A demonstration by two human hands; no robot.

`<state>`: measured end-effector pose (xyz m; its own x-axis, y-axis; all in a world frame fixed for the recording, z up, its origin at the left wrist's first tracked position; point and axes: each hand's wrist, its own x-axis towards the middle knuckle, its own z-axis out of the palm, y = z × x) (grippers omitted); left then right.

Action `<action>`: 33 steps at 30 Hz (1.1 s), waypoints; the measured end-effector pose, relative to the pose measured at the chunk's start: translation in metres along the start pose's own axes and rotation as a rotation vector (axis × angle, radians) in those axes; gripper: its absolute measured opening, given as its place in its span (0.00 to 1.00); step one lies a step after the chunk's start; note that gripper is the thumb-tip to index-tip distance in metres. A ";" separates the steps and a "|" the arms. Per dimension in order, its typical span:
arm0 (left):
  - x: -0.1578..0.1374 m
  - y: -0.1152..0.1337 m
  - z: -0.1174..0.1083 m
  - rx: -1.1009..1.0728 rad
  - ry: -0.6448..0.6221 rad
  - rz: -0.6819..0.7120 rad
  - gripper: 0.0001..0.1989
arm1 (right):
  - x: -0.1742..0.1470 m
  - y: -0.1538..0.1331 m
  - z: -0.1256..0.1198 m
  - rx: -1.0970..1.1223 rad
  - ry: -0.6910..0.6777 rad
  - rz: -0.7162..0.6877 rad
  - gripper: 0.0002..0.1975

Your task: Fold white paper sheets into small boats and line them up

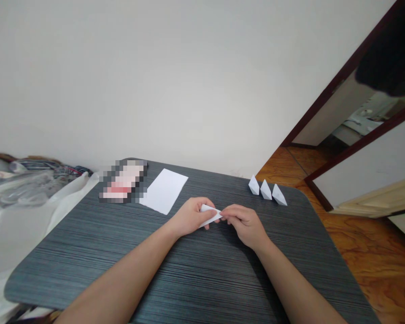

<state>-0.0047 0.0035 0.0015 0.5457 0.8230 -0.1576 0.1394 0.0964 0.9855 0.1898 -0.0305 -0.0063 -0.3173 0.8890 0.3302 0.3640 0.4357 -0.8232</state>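
Observation:
Between my two hands is a small folded piece of white paper [207,216], held a little above the dark table. My left hand [191,217] grips its wide end, thumb on top and fingers curled beneath. The fingertips of my right hand [245,224] pinch the pointed right tip. Three folded paper boats [266,190] stand in a row at the table's far right. To the left of my hands lies flat white paper [165,191]; whether it is one sheet or a stack I cannot tell.
The dark wood-grain table [195,279] has rounded corners and meets a pale wall [189,81]. A pixelated, phone-like object [123,182] lies at the far left. Plastic-wrapped items [30,189] are heaped beyond the left edge. Right of the table are wooden flooring [374,252] and a doorway.

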 end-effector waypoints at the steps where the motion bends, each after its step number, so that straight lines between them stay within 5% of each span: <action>1: 0.000 0.000 0.000 0.001 0.000 -0.007 0.11 | 0.000 0.000 0.000 -0.010 -0.004 -0.005 0.11; 11: 0.000 -0.002 0.000 0.047 0.023 -0.029 0.13 | -0.001 0.000 0.003 -0.050 -0.070 -0.047 0.11; 18: -0.001 0.000 0.002 0.106 0.035 0.001 0.13 | -0.002 0.006 0.007 0.019 0.051 0.247 0.11; 33: -0.001 -0.004 0.001 0.166 0.011 0.050 0.13 | 0.000 -0.001 0.008 -0.063 -0.108 0.277 0.10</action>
<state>-0.0047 0.0019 -0.0029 0.5469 0.8304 -0.1068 0.2474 -0.0384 0.9682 0.1822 -0.0322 -0.0092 -0.2884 0.9565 0.0434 0.5021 0.1897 -0.8438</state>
